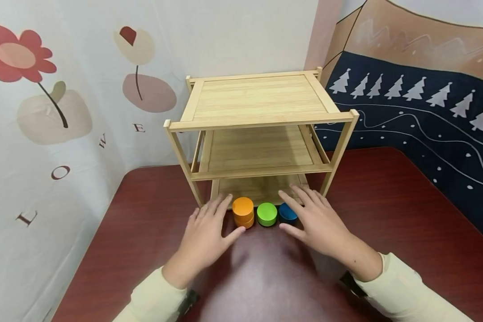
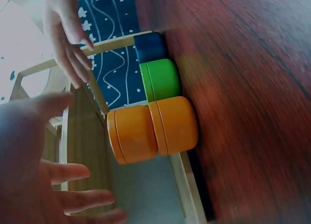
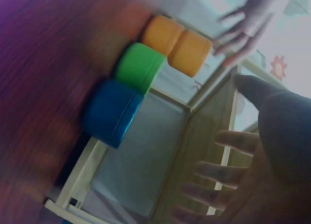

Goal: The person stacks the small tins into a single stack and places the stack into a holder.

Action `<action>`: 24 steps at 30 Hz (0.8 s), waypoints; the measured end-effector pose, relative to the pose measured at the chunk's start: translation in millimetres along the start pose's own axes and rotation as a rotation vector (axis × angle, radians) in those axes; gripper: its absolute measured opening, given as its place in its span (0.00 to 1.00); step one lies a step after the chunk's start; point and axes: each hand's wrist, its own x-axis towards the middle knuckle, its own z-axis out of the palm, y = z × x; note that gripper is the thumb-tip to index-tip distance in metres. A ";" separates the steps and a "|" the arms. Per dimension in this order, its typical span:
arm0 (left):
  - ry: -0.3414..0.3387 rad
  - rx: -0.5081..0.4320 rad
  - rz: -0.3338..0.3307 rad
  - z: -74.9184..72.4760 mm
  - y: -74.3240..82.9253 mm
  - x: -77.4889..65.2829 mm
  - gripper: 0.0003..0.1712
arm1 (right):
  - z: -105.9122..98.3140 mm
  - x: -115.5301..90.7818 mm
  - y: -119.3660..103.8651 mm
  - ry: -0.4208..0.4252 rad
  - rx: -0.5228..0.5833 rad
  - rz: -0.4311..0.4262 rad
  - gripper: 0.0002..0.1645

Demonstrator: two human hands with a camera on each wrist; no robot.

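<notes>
Two orange round containers (image 1: pixel 243 208) are stacked one on the other, next to a green container (image 1: pixel 267 213) and a blue one (image 1: pixel 287 213), in a row at the front of the wooden shelf. My left hand (image 1: pixel 207 235) hovers left of the orange stack, fingers spread and nothing held. To the right, my right hand (image 1: pixel 319 221) hangs over the blue container and partly hides it in the head view. Its fingers are spread too, and the right wrist view shows the blue container (image 3: pixel 112 113) apart from them.
A three-tier wooden shelf (image 1: pixel 261 120) stands on the dark red table (image 1: pixel 145 210), right behind the containers. Cloth with flowers (image 1: pixel 18 53) and letters hangs at the left. Dark blue cloth with white trees (image 1: pixel 436 94) hangs at the right.
</notes>
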 end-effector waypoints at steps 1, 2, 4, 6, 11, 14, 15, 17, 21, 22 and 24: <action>0.017 -0.030 -0.005 0.8 -0.9 1.3 0.48 | 0.4 1.0 0.3 0.020 0.025 -0.006 0.45; 0.029 -0.062 -0.012 1.7 -2.0 2.9 0.46 | 1.0 2.1 1.1 0.039 0.049 -0.011 0.43; 0.035 -0.122 -0.033 4.2 -4.3 6.9 0.43 | 2.4 4.1 2.5 0.067 0.096 -0.011 0.40; 0.023 -0.160 -0.060 8.2 -7.4 11.8 0.41 | 4.1 5.9 4.1 0.078 0.129 -0.013 0.38; -0.031 -0.246 -0.094 21.4 -16.7 23.8 0.39 | 11.5 9.7 7.5 0.072 0.165 -0.023 0.35; -0.075 -0.318 -0.084 29.0 -21.3 30.1 0.37 | 16.4 10.8 9.1 0.065 0.175 -0.024 0.34; -0.093 -0.344 -0.084 30.9 -22.4 32.2 0.37 | 17.5 10.8 9.7 0.062 0.176 -0.023 0.34; -0.120 -0.386 -0.078 34.4 -24.7 36.3 0.36 | 19.0 10.4 10.6 0.056 0.182 -0.017 0.33; -0.143 -0.431 -0.076 37.3 -28.1 42.1 0.34 | 20.9 10.6 12.2 0.049 0.193 -0.011 0.33; -0.146 -0.433 -0.076 37.6 -29.1 42.8 0.34 | 21.4 11.0 12.3 0.048 0.198 -0.011 0.32; -0.151 -0.439 -0.083 37.5 -31.1 43.0 0.33 | 22.7 12.2 12.3 0.042 0.205 -0.010 0.32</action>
